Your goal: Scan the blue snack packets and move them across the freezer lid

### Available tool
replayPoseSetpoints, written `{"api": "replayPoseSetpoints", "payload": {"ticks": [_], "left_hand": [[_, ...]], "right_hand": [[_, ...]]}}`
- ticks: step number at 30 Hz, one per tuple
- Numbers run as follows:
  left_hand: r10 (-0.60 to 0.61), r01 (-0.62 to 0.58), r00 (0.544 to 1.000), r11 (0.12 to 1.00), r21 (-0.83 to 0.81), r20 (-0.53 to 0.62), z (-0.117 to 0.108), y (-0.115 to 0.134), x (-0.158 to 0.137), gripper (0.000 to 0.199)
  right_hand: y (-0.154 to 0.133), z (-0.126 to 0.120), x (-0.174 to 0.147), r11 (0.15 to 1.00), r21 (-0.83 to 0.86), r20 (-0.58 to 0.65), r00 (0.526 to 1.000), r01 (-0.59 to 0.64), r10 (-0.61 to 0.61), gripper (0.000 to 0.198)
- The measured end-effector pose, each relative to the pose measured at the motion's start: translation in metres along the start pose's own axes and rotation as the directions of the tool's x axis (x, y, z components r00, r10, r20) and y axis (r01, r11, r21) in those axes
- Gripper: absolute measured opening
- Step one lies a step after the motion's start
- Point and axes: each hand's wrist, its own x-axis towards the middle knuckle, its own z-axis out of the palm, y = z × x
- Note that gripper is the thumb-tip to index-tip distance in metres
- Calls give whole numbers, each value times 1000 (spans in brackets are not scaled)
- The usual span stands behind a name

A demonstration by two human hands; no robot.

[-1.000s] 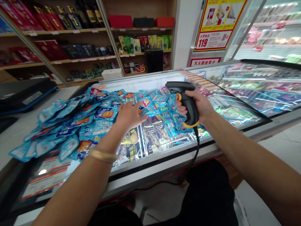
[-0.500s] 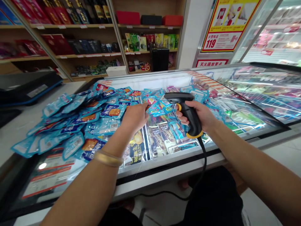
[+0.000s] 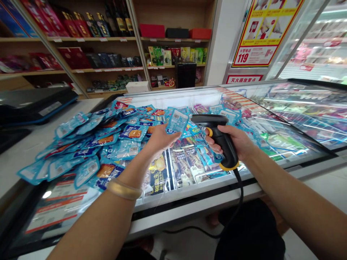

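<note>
Between the thumb and fingers of my left hand [image 3: 162, 139] is a small blue snack packet [image 3: 177, 122], its barcode side facing up. My right hand [image 3: 234, 139] is wrapped round the grip of a black and yellow barcode scanner [image 3: 223, 142], whose head points left toward the packet. A heap of similar blue snack packets [image 3: 105, 137] lies to the left of my left hand, on the freezer's glass top. More blue packets lie behind and beyond the scanner, partly hidden by it.
The chest freezer [image 3: 195, 195] holds wrapped ice creams [image 3: 187, 164] under its glass. The scanner's black cable [image 3: 240, 195] hangs over the front edge. At far left stands a dark machine [image 3: 40, 104]. Shelves [image 3: 105, 68] with bottles and boxes line the back, beside a fire notice [image 3: 265, 32].
My left hand has turned, bringing the barcode side of the snack packet into view in front of the scanner. The right hand keeps hold of the scanner, and the view has shifted slightly.
</note>
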Motion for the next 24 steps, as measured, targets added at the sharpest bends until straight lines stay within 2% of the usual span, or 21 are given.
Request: {"api": "replayPoseSetpoints", "payload": {"ticks": [4, 10, 24], "left_hand": [[16, -19, 999, 995, 93, 32, -1, -1, -2, 9], [94, -110, 993, 953, 281, 69, -2, 1, -7, 24], [97, -121, 991, 931, 343, 87, -2, -6, -4, 18]], "right_hand": [[2, -1, 1, 1000, -1, 14, 1000, -13, 13, 26], [2, 1, 2, 1000, 2, 5, 1000, -8, 8, 25], [2, 1, 3, 1000, -6, 35, 999, -9, 9, 24]]}}
